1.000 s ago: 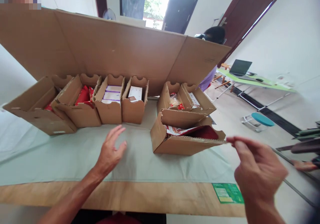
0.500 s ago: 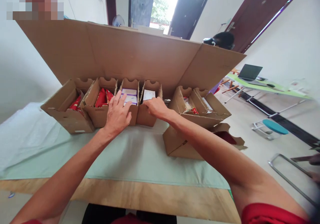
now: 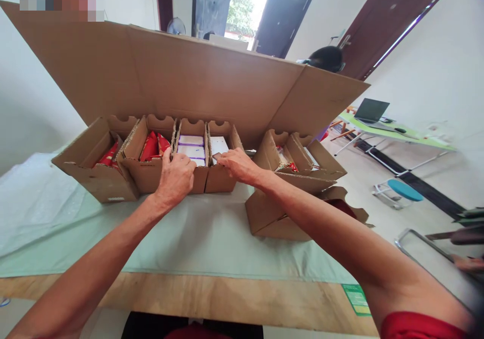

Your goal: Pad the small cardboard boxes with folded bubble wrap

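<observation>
Several open cardboard boxes stand in a row. My left hand [image 3: 177, 176] curls its fingers over the front edge of the cardboard box [image 3: 197, 185] with white, purple-edged packs [image 3: 191, 151] stacked inside. My right hand [image 3: 239, 165] is closed at the front rim of the neighbouring cardboard box [image 3: 219, 182], which holds a white pack [image 3: 218, 144]; its fingertips are partly hidden. Left of my left hand, another box [image 3: 145, 175] contains red packets [image 3: 151, 147]. The leftmost box [image 3: 93, 180] has a red packet [image 3: 109, 155] in it.
A tall cardboard panel [image 3: 212, 82] rises behind the row. More boxes [image 3: 272, 215] stand right, under my right forearm. Pale green cloth [image 3: 189, 251] covers the wooden table [image 3: 181, 298]. Bubble wrap [image 3: 38, 198] lies left. A person's head [image 3: 325, 59] shows beyond the panel.
My left hand has drawn back from over the white packs to the box's front edge, its fingers now curled. My right hand stays at its box's front rim.
</observation>
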The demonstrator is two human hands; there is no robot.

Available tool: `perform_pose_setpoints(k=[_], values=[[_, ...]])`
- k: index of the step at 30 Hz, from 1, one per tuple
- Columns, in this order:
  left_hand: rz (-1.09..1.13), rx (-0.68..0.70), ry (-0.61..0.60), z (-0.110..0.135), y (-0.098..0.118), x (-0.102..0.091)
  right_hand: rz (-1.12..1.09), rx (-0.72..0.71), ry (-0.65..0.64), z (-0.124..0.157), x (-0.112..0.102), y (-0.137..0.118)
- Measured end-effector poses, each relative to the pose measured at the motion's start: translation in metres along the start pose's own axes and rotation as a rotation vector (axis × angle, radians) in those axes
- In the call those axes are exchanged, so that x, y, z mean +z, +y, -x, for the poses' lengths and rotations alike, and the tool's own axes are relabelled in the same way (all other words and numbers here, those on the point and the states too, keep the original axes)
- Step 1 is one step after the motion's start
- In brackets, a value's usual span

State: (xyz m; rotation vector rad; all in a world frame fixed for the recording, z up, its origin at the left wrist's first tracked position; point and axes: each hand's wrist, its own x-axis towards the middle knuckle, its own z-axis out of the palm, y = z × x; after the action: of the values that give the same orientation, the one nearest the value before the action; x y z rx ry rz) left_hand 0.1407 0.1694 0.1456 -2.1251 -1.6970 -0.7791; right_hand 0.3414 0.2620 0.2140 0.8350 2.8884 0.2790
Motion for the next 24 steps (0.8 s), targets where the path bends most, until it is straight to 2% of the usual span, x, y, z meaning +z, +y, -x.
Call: perform_pose_setpoints(k=[5,7,10,12,13,14,16,19,22,24], values=[[-0.042,-0.002,0.043,-0.002,0.013,-0.001,-0.012,0.101,-0.045,0.004,-0.008,0.001],[0.002,-0.003,0.115,0.007,0.021,-0.005,-0.023,0.152,0.007,0.02,-0.018,0.002],[0.069,-0.024,0.277,0.043,0.029,-0.015,-0.114,0.192,0.245,0.07,-0.035,-0.012],[0.097,-0.078,0.343,0.085,0.029,-0.022,-0.204,0.143,0.487,0.116,-0.036,-0.034],[0.102,-0.127,0.349,0.109,0.027,-0.024,-0.24,0.105,0.64,0.139,-0.03,-0.046],[0.097,-0.191,0.343,0.135,0.025,-0.027,-0.281,0.099,0.761,0.16,-0.019,-0.057],[0.057,-0.359,0.304,0.186,0.018,-0.031,-0.35,0.1,0.818,0.193,0.019,-0.077],[-0.036,-0.598,0.245,0.247,0.002,-0.045,-0.48,-0.011,0.671,0.21,0.094,-0.108],[-0.119,-0.714,0.182,0.275,-0.027,-0.068,-0.507,-0.003,0.67,0.205,0.156,-0.141],[-0.194,-0.786,0.11,0.275,-0.054,-0.085,-0.49,0.042,0.674,0.2,0.181,-0.156]])
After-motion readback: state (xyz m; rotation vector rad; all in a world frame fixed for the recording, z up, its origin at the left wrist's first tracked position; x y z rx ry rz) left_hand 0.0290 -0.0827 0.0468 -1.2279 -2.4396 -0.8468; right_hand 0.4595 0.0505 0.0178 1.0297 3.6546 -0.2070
